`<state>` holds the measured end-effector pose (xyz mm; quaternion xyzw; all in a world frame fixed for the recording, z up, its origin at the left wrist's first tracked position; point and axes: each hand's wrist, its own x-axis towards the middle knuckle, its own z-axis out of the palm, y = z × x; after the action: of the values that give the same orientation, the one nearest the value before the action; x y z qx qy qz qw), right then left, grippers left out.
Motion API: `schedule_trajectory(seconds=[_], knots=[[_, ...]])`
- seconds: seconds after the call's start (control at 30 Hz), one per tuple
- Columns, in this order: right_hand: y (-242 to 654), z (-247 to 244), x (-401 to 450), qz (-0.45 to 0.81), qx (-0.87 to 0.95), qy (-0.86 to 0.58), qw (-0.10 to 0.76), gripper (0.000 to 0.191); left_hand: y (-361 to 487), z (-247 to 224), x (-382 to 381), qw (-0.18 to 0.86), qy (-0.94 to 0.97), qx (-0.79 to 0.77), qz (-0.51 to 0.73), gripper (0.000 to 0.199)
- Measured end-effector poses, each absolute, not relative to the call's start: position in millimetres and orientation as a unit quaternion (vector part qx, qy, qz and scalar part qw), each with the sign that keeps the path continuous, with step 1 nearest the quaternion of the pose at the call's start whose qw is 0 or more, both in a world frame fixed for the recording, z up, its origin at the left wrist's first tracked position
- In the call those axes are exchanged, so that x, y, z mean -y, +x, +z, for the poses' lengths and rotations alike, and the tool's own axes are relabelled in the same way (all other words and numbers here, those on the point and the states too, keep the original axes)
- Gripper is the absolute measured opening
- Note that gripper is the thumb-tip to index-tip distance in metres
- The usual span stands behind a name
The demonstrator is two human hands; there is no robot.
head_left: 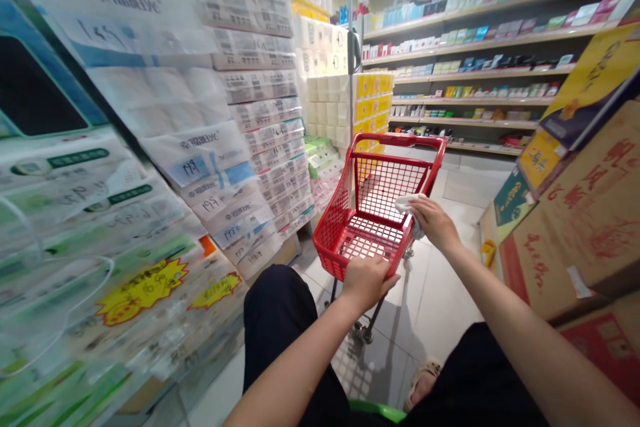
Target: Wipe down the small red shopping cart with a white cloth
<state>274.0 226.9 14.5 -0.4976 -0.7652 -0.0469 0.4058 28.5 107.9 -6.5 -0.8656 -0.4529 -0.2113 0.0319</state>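
A small red shopping cart point(330, 240) with a grid basket stands on the floor in front of my knees. My left hand point(367, 282) grips the near rim of its basket, fingers curled over the edge. At the cart's right side, my right hand point(434, 221) is closed on a white cloth point(407, 203). Part of the cloth lies over the right rim, and part hangs by the outer side under my fingers. The basket's grid floor shows bare between my hands.
Stacked tissue packs point(267, 113) line the left side. Cardboard cartons point(575, 220) crowd the right. Shelves of small boxed goods point(465, 33) fill the back. A narrow strip of tiled floor point(450, 267) runs between. Under me, a green edge point(377, 409) shows.
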Motion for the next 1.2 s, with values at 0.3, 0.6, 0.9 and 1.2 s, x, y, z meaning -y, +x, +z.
schedule_trajectory(seconds=[0.3,0.6,0.9,1.2], knots=[[219.5,-2.8,-112.9,-0.038,0.803,-0.458,0.38,0.031,40.8,-9.1,-113.2,0.037,-0.858,0.471,-0.201,0.035],[267.1,12.5,-177.3,0.008,0.784,-0.469,0.406,0.033,51.0,-7.5,-101.5,0.015,-0.869,0.446,-0.213,0.029],[260.3,6.4,-183.2,0.009,0.751,-0.502,0.43,0.033,74.9,-6.2,-122.5,0.014,-0.864,0.471,-0.176,0.032],[254.6,-3.1,-132.9,0.039,0.802,-0.442,0.399,0.032,45.4,4.5,-142.2,0.025,-0.907,0.387,-0.165,0.048]])
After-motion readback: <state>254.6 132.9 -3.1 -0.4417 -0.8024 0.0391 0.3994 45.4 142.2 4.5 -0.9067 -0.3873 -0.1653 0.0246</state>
